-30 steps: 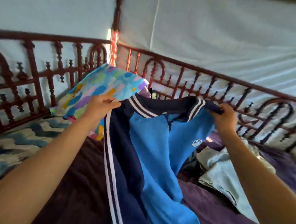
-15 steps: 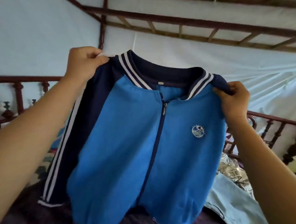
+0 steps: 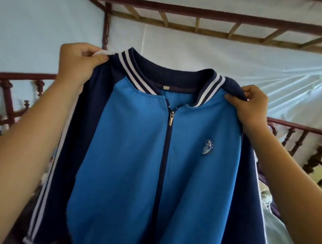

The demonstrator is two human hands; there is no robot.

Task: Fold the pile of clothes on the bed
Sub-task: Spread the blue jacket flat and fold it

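Note:
A blue zip jacket (image 3: 135, 167) with navy sleeves, white stripes and a round chest badge hangs upright in front of me, its front facing me and the zip closed. My left hand (image 3: 79, 63) pinches its left shoulder seam beside the striped collar. My right hand (image 3: 250, 106) pinches the right shoulder. Both sleeves hang down at the sides. The jacket hides most of the bed and the pile of clothes; a pale garment (image 3: 279, 238) shows at the lower right.
A dark red carved wooden bed railing (image 3: 293, 136) runs behind the jacket on the left and right. A wooden canopy frame (image 3: 199, 19) crosses overhead, with white netting (image 3: 271, 68) stretched behind it.
Both hands have raised the jacket from low over the bed to full height and spread its shoulders apart. My view has tilted upward, and the jacket now looks closer and larger.

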